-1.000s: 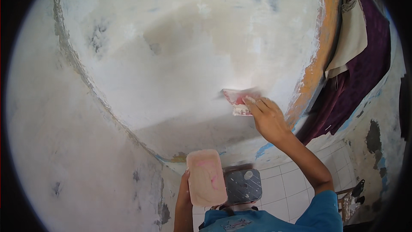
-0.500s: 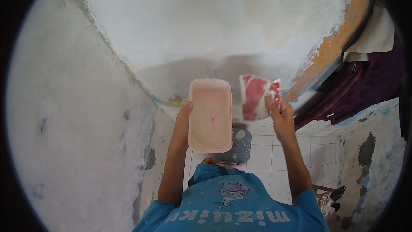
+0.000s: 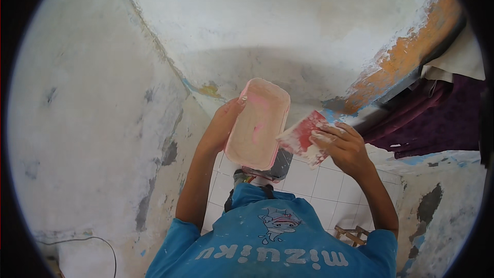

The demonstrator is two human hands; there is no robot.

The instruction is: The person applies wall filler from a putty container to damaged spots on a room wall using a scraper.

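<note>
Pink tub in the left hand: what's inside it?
Inside the tub, what looks like pale paste coats the bottom and sides, with pink patches showing. The rest of the bottom is covered by paste and cannot be seen.

left hand (image 3: 224,123) partly hidden, cable (image 3: 113,255) cropped

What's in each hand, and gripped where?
Left hand: the pink tray, by its upper left side. Right hand: the red scraper, by its right end.

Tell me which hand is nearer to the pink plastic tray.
Left. The left hand grips the pink plastic tray along its left side, thumb at the rim; the right hand is apart from it, off to its right, holding the red putty spreader.
</note>
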